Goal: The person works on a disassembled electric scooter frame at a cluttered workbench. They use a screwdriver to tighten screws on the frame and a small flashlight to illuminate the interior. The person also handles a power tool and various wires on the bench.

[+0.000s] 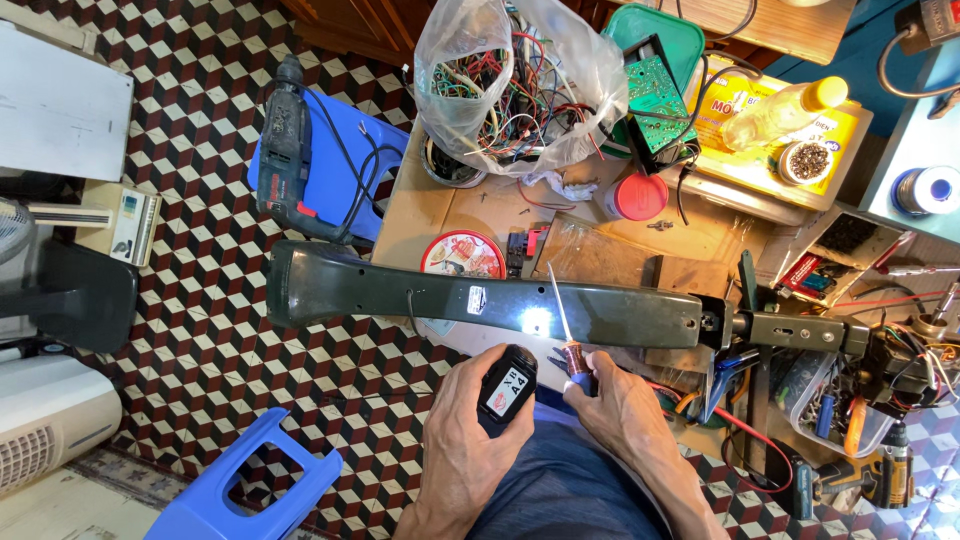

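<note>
Cube-patterned tile floor (200, 330), blue plastic stools (250, 490), cluttered workbench (420, 205)

Two hands: left hand (468, 432), right hand (622, 412). One small black flashlight (507, 388), one screwdriver (567, 337), one long dark green housing (480, 297), one corded drill (285, 150). Two blue plastic stools (330, 165) (250, 490), one clear bag of wires (520, 85), one round red tin (463, 254).

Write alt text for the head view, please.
A left hand shines a small black flashlight on a long dark green housing while the right hand holds a screwdriver against it, above a cluttered workbench and checkered floor.
</note>
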